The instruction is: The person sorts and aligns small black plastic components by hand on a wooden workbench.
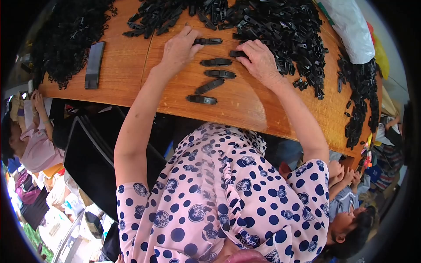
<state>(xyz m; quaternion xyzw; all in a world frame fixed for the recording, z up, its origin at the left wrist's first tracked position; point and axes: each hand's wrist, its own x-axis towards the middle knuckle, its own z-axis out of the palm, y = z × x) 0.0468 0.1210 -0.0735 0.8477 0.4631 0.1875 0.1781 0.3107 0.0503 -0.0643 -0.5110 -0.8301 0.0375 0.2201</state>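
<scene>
My left hand (180, 49) is closed, with thumb and fingers gripping the left end of a long black plastic clip (209, 41) just above the wooden table. My right hand (259, 60) pinches a short black plastic piece (237, 53) between thumb and fingers, a small gap to the right of the clip. Below and between the hands, several similar clips lie in a loose column, among them a level one (216, 62), a slanted one (209, 86) and the nearest one (201, 99). Their small details are too fine to make out.
Black plastic pieces are heaped at far right (280, 30), top centre (158, 15) and along the right edge (362, 101). Small tangled black parts (61, 44) cover the left. A flat dark rectangular object (94, 65) and a white plastic bag (351, 30) are there. People sit either side.
</scene>
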